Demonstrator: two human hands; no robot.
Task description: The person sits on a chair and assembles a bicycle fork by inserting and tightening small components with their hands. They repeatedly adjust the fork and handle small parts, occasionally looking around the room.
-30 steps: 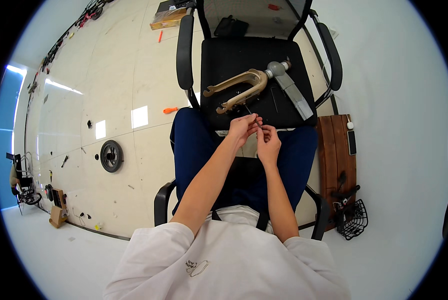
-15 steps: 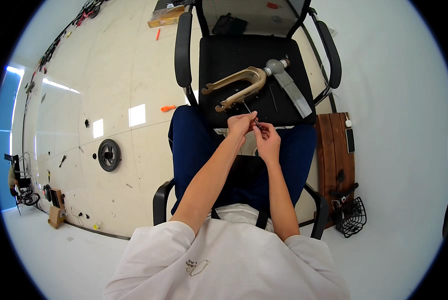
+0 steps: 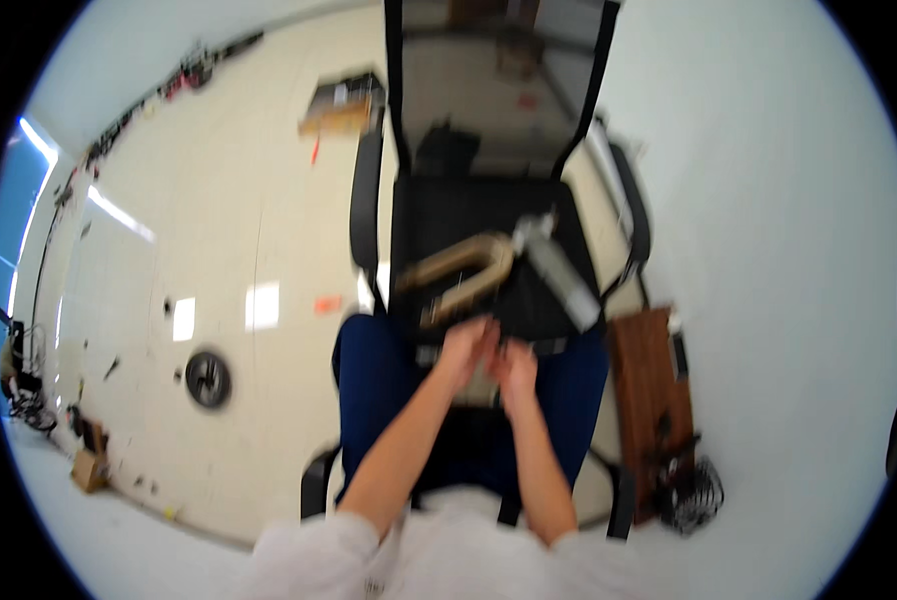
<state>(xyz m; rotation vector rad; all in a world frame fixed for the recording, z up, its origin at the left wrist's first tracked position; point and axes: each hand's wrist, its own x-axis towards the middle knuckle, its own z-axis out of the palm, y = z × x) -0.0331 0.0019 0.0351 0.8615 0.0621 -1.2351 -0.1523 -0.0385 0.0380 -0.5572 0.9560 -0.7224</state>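
Observation:
My left hand [image 3: 466, 350] and my right hand [image 3: 515, 370] are close together over my lap, at the front edge of a black chair seat [image 3: 429, 212]. Both have their fingers drawn in as if pinching. Motion blur hides what is between them. Just beyond my left hand lies a tan, two-pronged bicycle fork [image 3: 496, 252], its prongs pointing left. At the fork's crown end, a grey metal piece [image 3: 561, 278] with a long flat arm slants toward the seat's front right corner.
Black armrests [image 3: 366, 200] flank the seat. On the floor to the left are a small black wheel [image 3: 209, 379], a blurred orange item [image 3: 328, 304] and an open box [image 3: 339, 115]. A wooden bench [image 3: 644, 365] and a black wire basket [image 3: 699, 500] stand at right.
My view has tilted up, so the chair and hands sit lower in the picture and blur. The thin dark rod between my fingers earlier can no longer be made out. Both hands remain close together.

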